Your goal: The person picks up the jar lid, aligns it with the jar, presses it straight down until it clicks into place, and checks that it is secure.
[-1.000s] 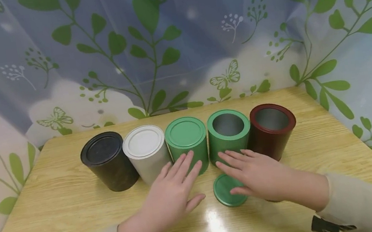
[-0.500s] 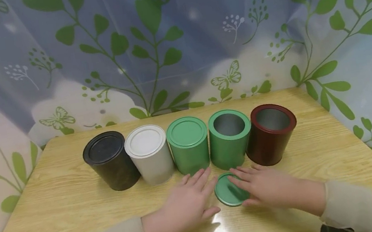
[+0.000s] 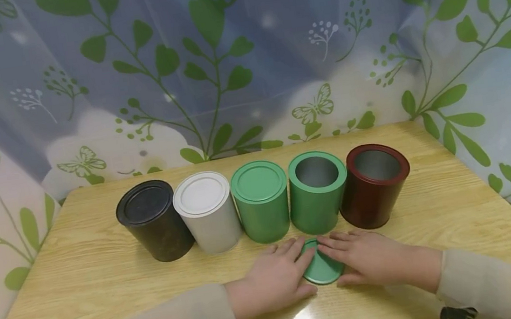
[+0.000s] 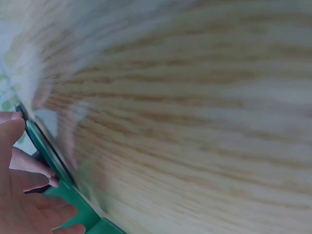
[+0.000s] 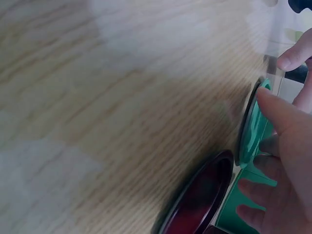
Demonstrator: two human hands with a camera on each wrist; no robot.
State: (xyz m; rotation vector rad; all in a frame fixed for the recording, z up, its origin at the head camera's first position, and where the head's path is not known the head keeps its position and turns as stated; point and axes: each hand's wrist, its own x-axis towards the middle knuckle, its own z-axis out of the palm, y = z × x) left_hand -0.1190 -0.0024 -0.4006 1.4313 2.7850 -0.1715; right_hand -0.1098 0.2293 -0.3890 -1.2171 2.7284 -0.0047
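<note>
A round green lid (image 3: 322,269) lies on the table in front of the green cans. My left hand (image 3: 277,277) reaches its left side, and my right hand (image 3: 372,256) its right side. Both hands have their fingers stretched out, with fingertips overlapping the lid's far part in the head view. Behind the lid stands an open green can (image 3: 318,212), its dark inside showing. A dark red lid (image 5: 200,197) lies near the right hand in the right wrist view; in the head view that hand hides it.
The open can has a lidded green can (image 3: 264,218) on its left and an open dark red can (image 3: 369,208) on its right. Further left stand a white can (image 3: 211,228) and a black can (image 3: 158,233). A printed curtain (image 3: 262,66) borders the wooden table (image 3: 74,299).
Both hands have come back from the green cans and down to the green lid. The left hand has moved right, up to the lid's left edge. The cans stand where they were.
</note>
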